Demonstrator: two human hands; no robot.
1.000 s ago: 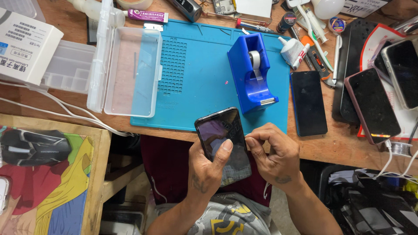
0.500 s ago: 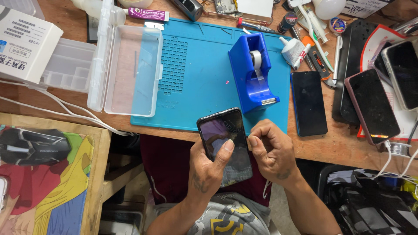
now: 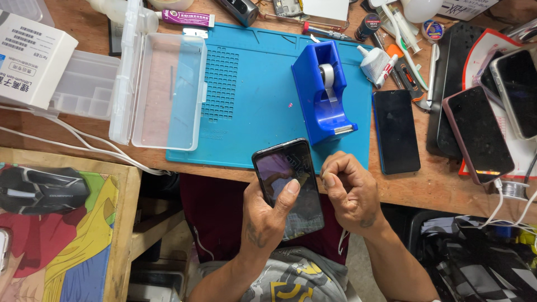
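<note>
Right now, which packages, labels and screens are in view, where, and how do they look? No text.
White cardboard box: far left of bench, rectangular, grey-printed label.
Purple tube: top edge, slim, white cap end.
Dark-screened black phone: held in left hand, thumb on glass; right hand beside it, clenched.
Black slab phone: right of blue mat, screen off.
Pink-edged phone: far right, dark screen.

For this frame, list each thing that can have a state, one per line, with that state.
Left hand: holds the phone, thumb on its screen.
Phone: screen dark, held above the lap.
Right hand: fingers curled, beside the phone.
Clear plastic box: lid open.
Tape dispenser: upright on the blue mat, roll loaded.
</note>
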